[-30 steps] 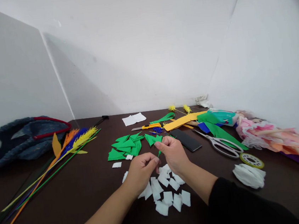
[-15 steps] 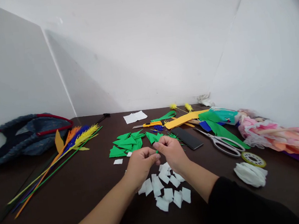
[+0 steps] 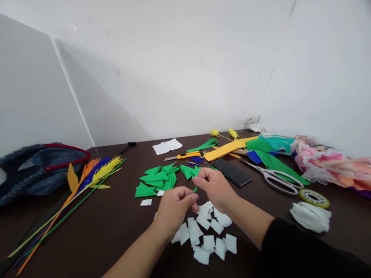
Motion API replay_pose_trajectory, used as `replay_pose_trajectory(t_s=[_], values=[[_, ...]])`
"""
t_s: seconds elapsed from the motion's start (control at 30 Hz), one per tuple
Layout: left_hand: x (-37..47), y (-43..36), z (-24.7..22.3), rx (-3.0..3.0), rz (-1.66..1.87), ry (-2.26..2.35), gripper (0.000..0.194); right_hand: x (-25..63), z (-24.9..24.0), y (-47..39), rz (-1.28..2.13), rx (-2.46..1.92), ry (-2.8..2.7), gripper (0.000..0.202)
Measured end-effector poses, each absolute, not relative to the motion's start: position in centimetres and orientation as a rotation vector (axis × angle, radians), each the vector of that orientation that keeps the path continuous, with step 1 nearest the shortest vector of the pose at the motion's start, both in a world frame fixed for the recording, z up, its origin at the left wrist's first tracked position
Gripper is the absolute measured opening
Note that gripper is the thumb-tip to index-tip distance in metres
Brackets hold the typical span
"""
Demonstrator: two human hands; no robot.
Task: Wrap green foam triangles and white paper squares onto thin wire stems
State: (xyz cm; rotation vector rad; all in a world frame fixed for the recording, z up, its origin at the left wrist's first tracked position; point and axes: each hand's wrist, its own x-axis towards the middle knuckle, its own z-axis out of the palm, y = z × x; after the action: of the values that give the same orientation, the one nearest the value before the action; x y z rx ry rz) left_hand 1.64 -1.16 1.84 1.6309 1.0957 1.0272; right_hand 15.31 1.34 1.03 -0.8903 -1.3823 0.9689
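Between my two hands is a small green piece of rolled paper [image 3: 195, 190], only its tip showing. My right hand [image 3: 217, 188] pinches it from above with thumb and forefinger. The closed thumb and fingers of my left hand [image 3: 176, 206] meet its lower end; the exact grip there is partly hidden. Just under both hands lies a loose spread of small white paper squares [image 3: 209, 242]. Folded green paper pieces [image 3: 156, 177] are heaped beyond my left hand, and a smaller green bunch [image 3: 189, 171] lies behind the fingertips.
Behind the hands are a yellow utility knife [image 3: 187, 155], a black phone [image 3: 232, 172] and yellow strips [image 3: 226, 148]. Scissors [image 3: 277, 178], a tape roll [image 3: 314, 198], crumpled white tissue [image 3: 311, 217] and dolls [image 3: 337, 163] lie right. Coloured paper wheat stalks [image 3: 78, 190] and a denim bag [image 3: 36, 172] are left.
My left fingers have loosened a little and shifted slightly down from the right fingertips. More of the green piece shows between them. The view has tilted very slightly.
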Motion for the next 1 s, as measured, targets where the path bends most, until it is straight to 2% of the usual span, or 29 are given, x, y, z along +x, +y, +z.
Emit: replay_pose_trajectory(t_s=[0.37,0.43,0.6,0.67,0.83,1.0], values=[[2.01,-1.18,1.62,1.876,1.001,1.2,0.025,15.34,0.85,1.66,0.794,-1.001,-1.323,0.038],[1.99,-1.26,1.47,1.87,0.987,1.203,0.025,15.39,0.84,1.7,0.847,-0.978,-1.309,0.036],[1.48,-1.17,1.14,1.742,0.975,1.206,0.022,15.93,0.94,1.76,1.314,-0.714,-1.223,0.031],[1.34,-1.06,1.17,1.703,0.988,1.188,0.021,16.09,0.98,1.76,1.4,-0.637,-1.226,0.024],[1.25,-1.07,1.46,1.673,0.934,1.136,0.02,15.84,0.84,1.81,1.375,-0.624,-1.215,0.009],[1.13,-1.15,1.41,1.709,0.929,1.144,0.02,15.57,0.27,2.1,1.295,-0.678,-1.173,0.022]])
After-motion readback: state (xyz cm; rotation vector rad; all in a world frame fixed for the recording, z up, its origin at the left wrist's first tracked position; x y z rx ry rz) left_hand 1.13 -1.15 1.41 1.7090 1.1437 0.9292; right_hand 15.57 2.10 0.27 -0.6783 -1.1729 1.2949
